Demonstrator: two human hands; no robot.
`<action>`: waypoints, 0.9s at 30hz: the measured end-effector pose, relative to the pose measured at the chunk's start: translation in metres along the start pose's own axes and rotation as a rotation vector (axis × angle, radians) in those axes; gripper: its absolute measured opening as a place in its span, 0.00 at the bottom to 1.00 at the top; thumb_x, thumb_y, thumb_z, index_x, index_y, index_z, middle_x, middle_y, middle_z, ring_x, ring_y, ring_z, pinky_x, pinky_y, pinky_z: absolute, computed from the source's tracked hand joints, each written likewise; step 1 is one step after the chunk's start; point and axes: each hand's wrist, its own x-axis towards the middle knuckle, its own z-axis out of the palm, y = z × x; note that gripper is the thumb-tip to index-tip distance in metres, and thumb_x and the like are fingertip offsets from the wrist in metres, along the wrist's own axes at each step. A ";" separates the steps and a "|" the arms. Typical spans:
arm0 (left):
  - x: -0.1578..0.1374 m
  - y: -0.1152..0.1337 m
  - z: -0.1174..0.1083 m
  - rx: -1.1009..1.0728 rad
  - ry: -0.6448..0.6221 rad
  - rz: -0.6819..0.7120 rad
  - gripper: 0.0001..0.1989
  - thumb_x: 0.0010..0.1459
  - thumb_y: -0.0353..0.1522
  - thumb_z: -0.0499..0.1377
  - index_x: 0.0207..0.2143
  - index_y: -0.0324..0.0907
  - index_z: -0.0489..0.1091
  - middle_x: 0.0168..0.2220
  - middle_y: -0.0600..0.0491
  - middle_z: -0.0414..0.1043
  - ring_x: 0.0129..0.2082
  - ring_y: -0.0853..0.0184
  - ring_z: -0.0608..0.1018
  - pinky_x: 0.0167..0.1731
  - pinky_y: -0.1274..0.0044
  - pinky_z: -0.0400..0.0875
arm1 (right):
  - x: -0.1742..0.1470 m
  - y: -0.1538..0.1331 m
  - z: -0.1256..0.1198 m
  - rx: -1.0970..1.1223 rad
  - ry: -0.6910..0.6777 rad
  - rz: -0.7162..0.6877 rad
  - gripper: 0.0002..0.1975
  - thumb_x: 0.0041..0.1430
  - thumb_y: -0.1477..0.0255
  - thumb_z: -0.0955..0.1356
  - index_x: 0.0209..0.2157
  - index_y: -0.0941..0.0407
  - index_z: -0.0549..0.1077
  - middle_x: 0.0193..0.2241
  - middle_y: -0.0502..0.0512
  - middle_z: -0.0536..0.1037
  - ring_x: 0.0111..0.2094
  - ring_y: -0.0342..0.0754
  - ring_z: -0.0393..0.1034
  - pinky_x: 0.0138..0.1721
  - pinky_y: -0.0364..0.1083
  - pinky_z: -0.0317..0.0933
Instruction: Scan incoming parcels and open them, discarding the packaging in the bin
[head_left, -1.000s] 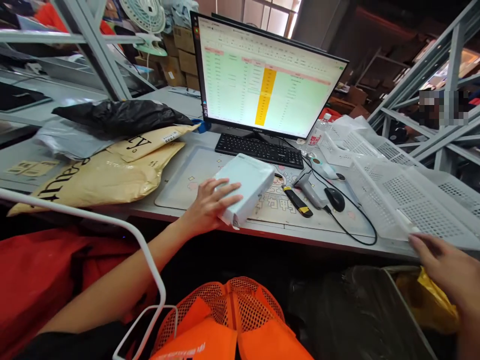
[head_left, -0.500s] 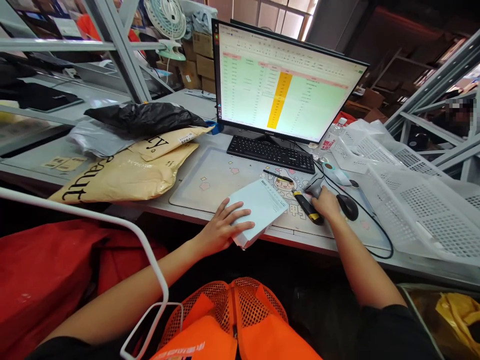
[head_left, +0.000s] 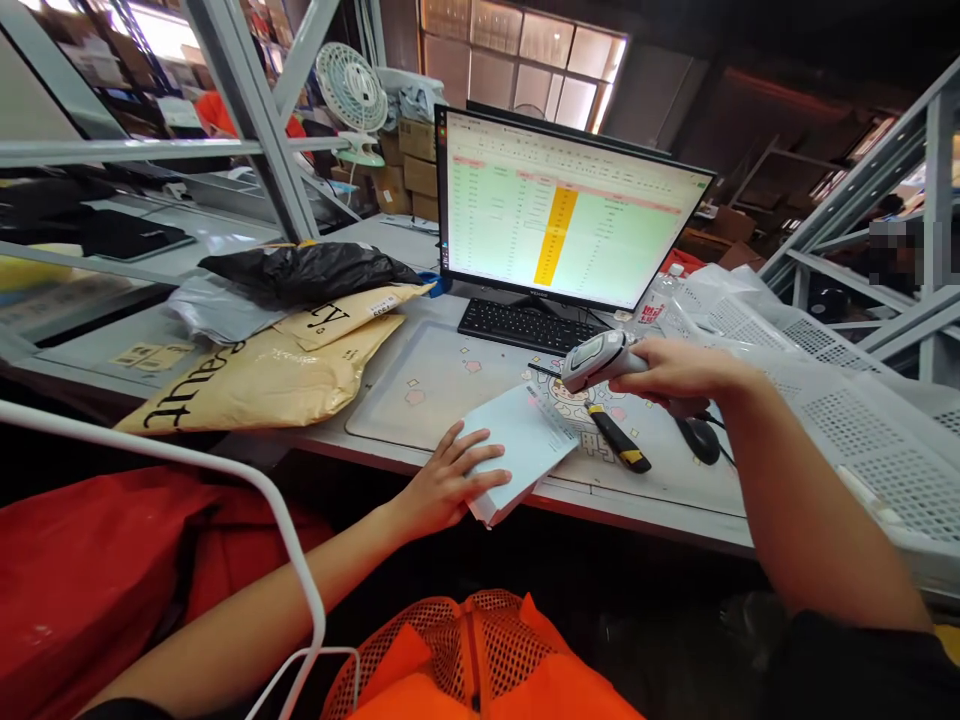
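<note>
Steadying, apparently: left hand point(head_left: 442, 485), fingers spread over pale-blue rectangular cardboard box point(head_left: 521, 428) at near edge of light-grey table point(head_left: 328, 440). Right hand point(head_left: 675, 370): fingers gripping grey plastic handheld scanner point(head_left: 596, 362), seemingly angled for reading.

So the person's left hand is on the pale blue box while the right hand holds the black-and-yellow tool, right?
Not quite: the right hand holds the grey scanner; the black-and-yellow tool lies on the desk mat, as the head view shows. The left hand is on the pale blue box.
</note>
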 end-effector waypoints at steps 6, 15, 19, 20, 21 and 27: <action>0.002 -0.008 -0.008 -0.079 0.038 -0.009 0.30 0.61 0.27 0.62 0.65 0.48 0.64 0.65 0.44 0.72 0.72 0.53 0.65 0.75 0.53 0.47 | 0.012 0.034 0.024 -0.215 -0.198 0.017 0.15 0.65 0.59 0.71 0.42 0.56 0.78 0.27 0.53 0.77 0.25 0.48 0.72 0.25 0.44 0.61; 0.009 -0.055 -0.021 -0.336 0.296 -0.829 0.33 0.62 0.46 0.63 0.63 0.42 0.58 0.54 0.40 0.77 0.53 0.50 0.82 0.52 0.60 0.78 | 0.008 0.140 0.116 -0.517 0.168 0.234 0.37 0.70 0.64 0.67 0.71 0.70 0.55 0.59 0.79 0.75 0.57 0.65 0.75 0.51 0.53 0.67; 0.011 -0.073 -0.017 -0.375 0.353 -0.992 0.36 0.58 0.50 0.63 0.61 0.41 0.59 0.52 0.42 0.78 0.51 0.50 0.83 0.52 0.60 0.78 | 0.017 0.147 0.108 -0.529 0.173 0.337 0.40 0.71 0.56 0.65 0.72 0.70 0.57 0.58 0.80 0.75 0.57 0.68 0.75 0.54 0.58 0.67; 0.011 -0.075 -0.016 -0.381 0.350 -1.001 0.36 0.57 0.50 0.63 0.61 0.42 0.58 0.51 0.42 0.78 0.50 0.51 0.83 0.51 0.60 0.78 | 0.025 0.143 0.099 -0.510 0.210 0.357 0.38 0.72 0.54 0.64 0.71 0.68 0.60 0.57 0.78 0.76 0.57 0.69 0.75 0.55 0.58 0.67; 0.010 -0.075 -0.016 -0.384 0.343 -1.005 0.36 0.57 0.50 0.63 0.61 0.42 0.59 0.50 0.43 0.79 0.50 0.51 0.83 0.51 0.61 0.79 | 0.034 0.138 0.090 -0.494 0.267 0.362 0.36 0.73 0.53 0.62 0.70 0.66 0.63 0.56 0.77 0.77 0.57 0.68 0.75 0.55 0.59 0.67; 0.006 -0.073 -0.015 -0.367 0.310 -1.031 0.35 0.53 0.52 0.65 0.56 0.43 0.60 0.49 0.44 0.78 0.49 0.50 0.83 0.50 0.60 0.78 | 0.108 0.098 0.075 -0.556 0.287 0.089 0.22 0.74 0.61 0.67 0.62 0.59 0.72 0.59 0.67 0.75 0.58 0.60 0.72 0.60 0.60 0.68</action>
